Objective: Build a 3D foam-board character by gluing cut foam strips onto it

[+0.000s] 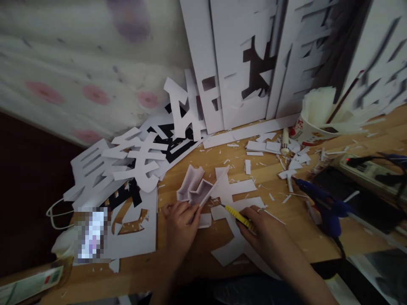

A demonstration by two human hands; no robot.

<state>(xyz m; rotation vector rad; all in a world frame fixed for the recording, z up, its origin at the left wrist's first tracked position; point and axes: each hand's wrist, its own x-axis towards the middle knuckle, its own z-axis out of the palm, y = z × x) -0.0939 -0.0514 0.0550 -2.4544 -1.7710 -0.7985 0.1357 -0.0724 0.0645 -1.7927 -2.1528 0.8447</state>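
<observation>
My left hand (182, 218) is closed on the near edge of a white walled foam-board piece (201, 191), which stands on the wooden table (187, 163). The piece has folded side walls, and a slanting strip rises on its right. In my right hand (262, 224) is a yellow utility knife (238, 215), its tip pointing left toward the walled piece. Beneath the knife and right hand lies a large flat white cut-out character (227, 190). A small white scrap (205, 220) lies beside my left fingers.
White cut-out characters (144, 159) are heaped at the left, near a pixelated item (93, 235). Cut boards (235, 84) lean at the back. A paper cup (313, 133) holds translucent sticks. At the right are a blue glue gun (327, 205) and a power strip (369, 173). Scraps litter the table.
</observation>
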